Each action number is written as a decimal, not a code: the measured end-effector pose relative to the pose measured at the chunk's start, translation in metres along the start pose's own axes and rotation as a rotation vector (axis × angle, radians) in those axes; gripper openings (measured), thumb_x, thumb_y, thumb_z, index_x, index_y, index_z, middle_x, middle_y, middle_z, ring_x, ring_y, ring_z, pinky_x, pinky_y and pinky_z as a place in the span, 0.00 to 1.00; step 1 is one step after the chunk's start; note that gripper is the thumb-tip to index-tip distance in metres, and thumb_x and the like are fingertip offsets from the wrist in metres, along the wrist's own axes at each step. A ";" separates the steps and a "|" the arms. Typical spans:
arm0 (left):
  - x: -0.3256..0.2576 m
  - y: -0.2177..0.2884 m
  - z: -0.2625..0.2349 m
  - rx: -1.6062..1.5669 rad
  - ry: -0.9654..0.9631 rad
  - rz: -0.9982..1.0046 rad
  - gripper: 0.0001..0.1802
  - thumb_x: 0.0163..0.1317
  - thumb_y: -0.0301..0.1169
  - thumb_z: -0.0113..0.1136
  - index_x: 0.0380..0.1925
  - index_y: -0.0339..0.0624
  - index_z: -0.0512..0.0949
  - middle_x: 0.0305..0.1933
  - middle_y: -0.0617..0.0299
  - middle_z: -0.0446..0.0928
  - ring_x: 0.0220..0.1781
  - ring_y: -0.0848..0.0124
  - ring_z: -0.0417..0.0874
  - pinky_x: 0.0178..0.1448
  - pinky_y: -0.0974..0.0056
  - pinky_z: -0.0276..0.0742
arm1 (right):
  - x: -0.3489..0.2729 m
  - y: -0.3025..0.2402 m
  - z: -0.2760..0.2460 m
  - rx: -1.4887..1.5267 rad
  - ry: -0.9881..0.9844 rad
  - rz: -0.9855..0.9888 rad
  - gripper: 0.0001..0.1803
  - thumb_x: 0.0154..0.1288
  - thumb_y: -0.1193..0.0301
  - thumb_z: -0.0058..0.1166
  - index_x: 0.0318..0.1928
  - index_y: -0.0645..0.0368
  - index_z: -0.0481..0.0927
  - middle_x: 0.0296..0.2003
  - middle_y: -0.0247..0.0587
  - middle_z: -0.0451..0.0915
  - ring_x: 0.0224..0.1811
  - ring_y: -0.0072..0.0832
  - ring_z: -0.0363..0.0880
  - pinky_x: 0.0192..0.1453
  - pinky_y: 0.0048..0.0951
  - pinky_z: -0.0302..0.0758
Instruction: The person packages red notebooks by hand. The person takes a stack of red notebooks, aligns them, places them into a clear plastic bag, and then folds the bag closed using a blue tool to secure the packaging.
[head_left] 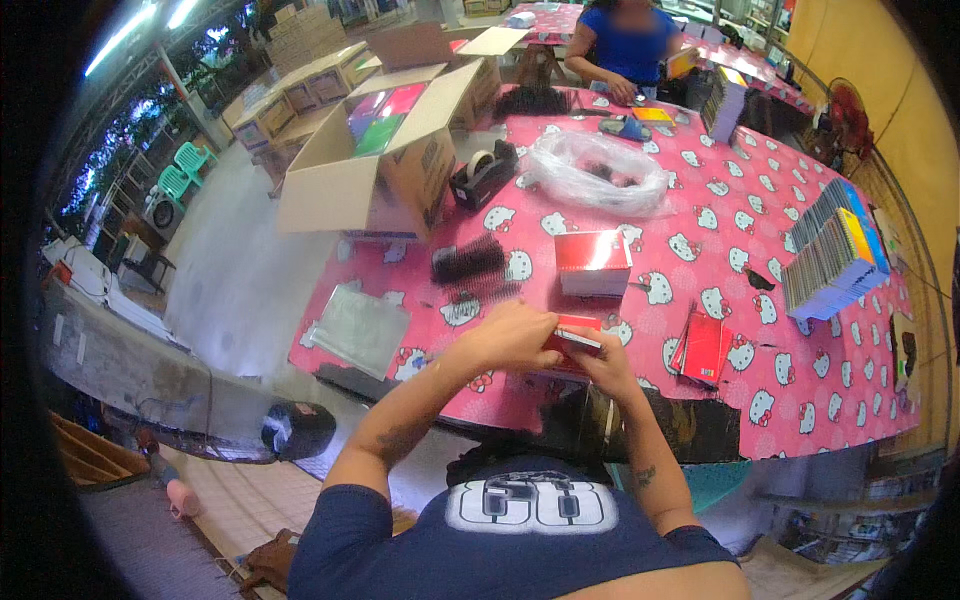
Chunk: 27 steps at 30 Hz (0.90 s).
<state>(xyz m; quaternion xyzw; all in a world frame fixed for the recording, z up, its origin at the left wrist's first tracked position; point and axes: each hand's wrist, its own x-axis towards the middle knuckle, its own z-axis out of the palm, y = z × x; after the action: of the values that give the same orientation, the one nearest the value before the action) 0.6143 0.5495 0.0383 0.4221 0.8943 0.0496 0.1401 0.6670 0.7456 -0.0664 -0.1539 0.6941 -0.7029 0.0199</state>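
Observation:
Near the table's front edge, both of my hands hold a small stack of red-covered booklets [578, 322] with pale page edges showing. My left hand [512, 338] grips its left end, fingers curled over the top. My right hand [606, 368] closes around the right end; some of its fingers are hidden beneath. Just beyond stands a neat stack of red booklets [593, 252] with a glossy top cover. To the right of my hands lie a few fanned red booklets [704, 345]. Black spiral coils [470, 260] lie in a bundle to the left.
Clear plastic sleeves [362, 328] rest at the front left. Behind are a tape dispenser [484, 176], a plastic bag [600, 175] and an open carton [415, 185] of coloured packs. Coil-bound notebooks [832, 265] stand at the right. Across the table sits another person [628, 45].

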 end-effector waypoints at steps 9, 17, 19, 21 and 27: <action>-0.010 -0.020 -0.018 -0.135 0.243 0.076 0.24 0.68 0.50 0.56 0.54 0.44 0.79 0.38 0.51 0.82 0.45 0.53 0.84 0.58 0.53 0.72 | 0.004 -0.017 0.000 -0.032 0.038 0.038 0.19 0.68 0.78 0.56 0.58 0.61 0.80 0.45 0.34 0.85 0.46 0.18 0.79 0.53 0.24 0.76; 0.013 -0.048 0.011 -0.260 0.317 0.187 0.11 0.71 0.41 0.55 0.42 0.47 0.78 0.33 0.54 0.80 0.41 0.54 0.82 0.70 0.43 0.63 | 0.009 -0.007 -0.003 0.097 0.064 0.123 0.18 0.67 0.79 0.56 0.58 0.63 0.80 0.43 0.33 0.84 0.44 0.17 0.79 0.50 0.22 0.77; 0.015 -0.053 0.008 -0.282 0.313 0.210 0.11 0.71 0.42 0.55 0.41 0.48 0.79 0.33 0.56 0.80 0.42 0.56 0.83 0.71 0.42 0.62 | 0.009 -0.008 -0.005 0.117 0.061 0.145 0.19 0.67 0.80 0.56 0.58 0.63 0.80 0.43 0.33 0.84 0.44 0.17 0.79 0.49 0.22 0.77; 0.015 -0.052 0.006 -0.305 0.307 0.233 0.12 0.71 0.42 0.55 0.41 0.48 0.79 0.33 0.57 0.81 0.42 0.57 0.83 0.72 0.41 0.60 | 0.010 -0.007 -0.007 0.074 0.048 0.160 0.19 0.67 0.79 0.57 0.58 0.62 0.80 0.42 0.32 0.83 0.41 0.15 0.78 0.46 0.21 0.77; 0.020 -0.014 0.042 0.088 0.540 0.137 0.26 0.69 0.52 0.53 0.58 0.46 0.72 0.65 0.54 0.73 0.71 0.56 0.69 0.77 0.35 0.48 | 0.010 -0.002 -0.003 0.039 0.096 0.069 0.18 0.67 0.78 0.57 0.58 0.65 0.79 0.39 0.31 0.82 0.41 0.17 0.77 0.45 0.22 0.75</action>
<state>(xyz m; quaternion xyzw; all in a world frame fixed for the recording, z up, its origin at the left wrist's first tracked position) 0.6047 0.5546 -0.0087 0.4588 0.8699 0.1305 -0.1255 0.6571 0.7461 -0.0621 -0.0953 0.6852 -0.7220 0.0138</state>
